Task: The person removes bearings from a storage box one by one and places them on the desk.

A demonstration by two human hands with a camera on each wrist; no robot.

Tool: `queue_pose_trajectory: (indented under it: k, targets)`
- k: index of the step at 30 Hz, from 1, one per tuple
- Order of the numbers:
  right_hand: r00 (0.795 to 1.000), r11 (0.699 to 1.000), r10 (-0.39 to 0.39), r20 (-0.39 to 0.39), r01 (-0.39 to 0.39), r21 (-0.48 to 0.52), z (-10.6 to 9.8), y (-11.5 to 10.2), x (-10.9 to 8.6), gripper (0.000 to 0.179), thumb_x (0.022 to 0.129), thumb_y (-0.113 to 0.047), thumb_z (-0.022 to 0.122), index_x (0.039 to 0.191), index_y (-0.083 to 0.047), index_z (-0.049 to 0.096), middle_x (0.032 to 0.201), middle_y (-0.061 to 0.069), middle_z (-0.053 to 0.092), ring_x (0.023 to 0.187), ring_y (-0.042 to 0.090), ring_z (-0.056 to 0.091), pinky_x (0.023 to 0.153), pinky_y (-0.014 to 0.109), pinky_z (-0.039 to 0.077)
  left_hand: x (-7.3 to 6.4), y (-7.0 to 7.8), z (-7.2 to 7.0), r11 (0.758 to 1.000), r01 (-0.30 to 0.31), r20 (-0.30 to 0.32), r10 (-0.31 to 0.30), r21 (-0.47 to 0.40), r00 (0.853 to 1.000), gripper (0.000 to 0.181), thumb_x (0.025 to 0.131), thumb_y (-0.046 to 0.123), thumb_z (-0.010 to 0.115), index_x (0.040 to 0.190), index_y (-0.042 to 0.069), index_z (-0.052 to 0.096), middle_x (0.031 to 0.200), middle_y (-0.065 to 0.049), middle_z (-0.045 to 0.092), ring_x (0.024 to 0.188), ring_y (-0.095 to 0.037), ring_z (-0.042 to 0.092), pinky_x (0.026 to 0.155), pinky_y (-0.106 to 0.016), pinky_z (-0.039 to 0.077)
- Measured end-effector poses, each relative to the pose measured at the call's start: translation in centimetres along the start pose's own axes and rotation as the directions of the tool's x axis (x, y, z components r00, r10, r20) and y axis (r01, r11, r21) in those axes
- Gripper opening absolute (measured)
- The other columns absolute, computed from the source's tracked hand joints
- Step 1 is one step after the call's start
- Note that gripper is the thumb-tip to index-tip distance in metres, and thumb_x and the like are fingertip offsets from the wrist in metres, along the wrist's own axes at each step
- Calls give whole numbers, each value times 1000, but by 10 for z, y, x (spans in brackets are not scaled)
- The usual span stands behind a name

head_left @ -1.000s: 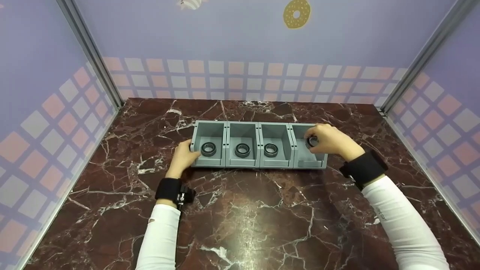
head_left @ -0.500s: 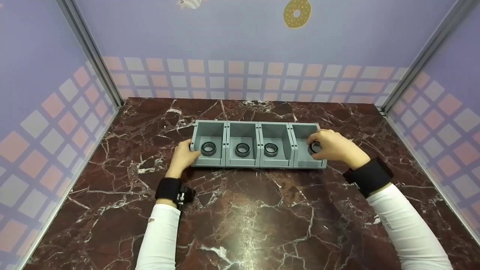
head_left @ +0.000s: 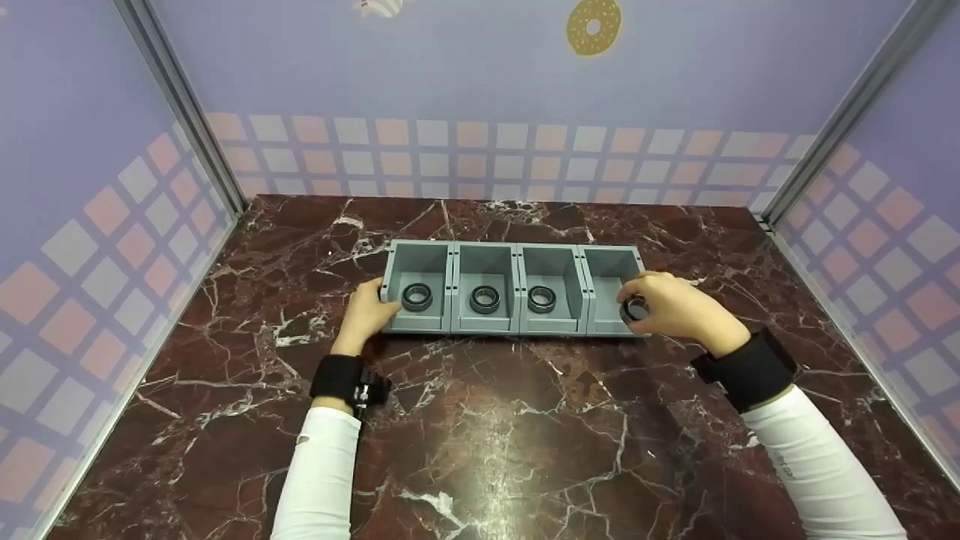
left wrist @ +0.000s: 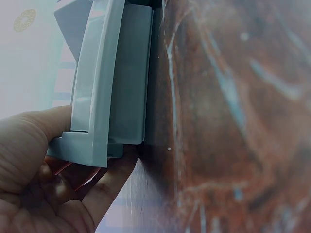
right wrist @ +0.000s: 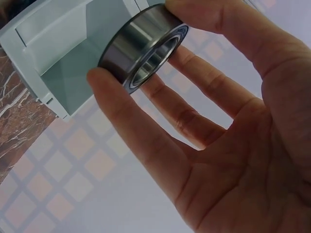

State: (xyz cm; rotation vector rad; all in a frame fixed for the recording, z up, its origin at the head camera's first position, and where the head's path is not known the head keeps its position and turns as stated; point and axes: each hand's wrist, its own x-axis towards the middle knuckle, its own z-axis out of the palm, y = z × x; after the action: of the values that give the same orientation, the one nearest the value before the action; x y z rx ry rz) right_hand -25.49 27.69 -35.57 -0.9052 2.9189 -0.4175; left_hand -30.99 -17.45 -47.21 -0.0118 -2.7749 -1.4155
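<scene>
Four-part grey row of open-front bins (head_left: 486, 326) stands on the table, its compartments side by side. My left hand (head_left: 365, 315) grips the row's left end, thumb over the wall and fingers outside; the left wrist view shows the grey bin wall (left wrist: 97, 87) between them. My right hand (head_left: 679, 307) pinches a ball bearing (right wrist: 141, 43) between thumb and fingertip, tilted, over the front of the rightmost compartment. One bearing lies flat in each other compartment: the left bearing (head_left: 417, 298), the second bearing (head_left: 485, 300) and the third bearing (head_left: 541, 299).
The bins rest on a dark red marble-patterned table (head_left: 480, 435). A patterned back wall (head_left: 495, 90) and side walls with metal corner posts (head_left: 187, 112) enclose the table.
My right hand has moved towards me and slightly right with the bearing, from inside the rightmost compartment to its front edge. The left hand and the bins have stayed in place.
</scene>
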Motion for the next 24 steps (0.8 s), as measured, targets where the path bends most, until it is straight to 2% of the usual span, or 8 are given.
queue_pose_trajectory:
  k: [6, 11, 14, 19, 24]
  targets:
    - [1000, 1000, -18, -11, 19, 4, 4, -3, -7, 26, 81, 2, 77, 107, 2, 74, 108, 19, 68, 91, 34, 61, 77, 48, 47, -1, -1, 0, 1000, -9, -8, 9, 7, 1000, 50, 91, 0, 61, 139, -12, 55, 113, -29, 69, 76, -27, 61, 71, -36, 46]
    - [1000, 1000, -16, 2, 16, -6, 7, -5, -13, 29, 79, 1, 79, 107, 2, 74, 106, 17, 66, 83, 27, 57, 73, 45, 46, -1, -1, 0, 1000, -11, 0, 11, 4, 1000, 49, 92, 0, 61, 140, -12, 55, 114, -30, 68, 74, -27, 59, 70, -36, 44]
    - [1000, 1000, -7, 9, 8, -10, 10, -6, -16, 30, 79, 0, 80, 108, 1, 74, 105, 16, 66, 79, 24, 53, 72, 44, 44, 0, -1, 0, 1000, -3, 6, 3, 6, 1000, 51, 93, 1, 61, 142, -12, 53, 118, -31, 67, 78, -29, 61, 73, -38, 45]
    - [1000, 1000, 5, 31, -5, 6, 14, -8, -24, 30, 79, 0, 79, 108, 0, 74, 103, 13, 65, 83, 26, 55, 74, 44, 43, 1, 0, 0, 1000, 12, 14, -12, 10, 1000, 52, 93, 2, 62, 143, -12, 52, 125, -32, 65, 92, -38, 65, 81, -43, 48]
    - [999, 1000, -3, 40, 2, 24, 18, -11, -30, 28, 80, 1, 78, 108, -1, 73, 100, 11, 61, 80, 22, 54, 71, 41, 43, 1, -1, 1, 1000, 3, -5, -3, 12, 1000, 48, 92, 1, 62, 137, -12, 57, 121, -31, 66, 96, -40, 65, 84, -46, 49]
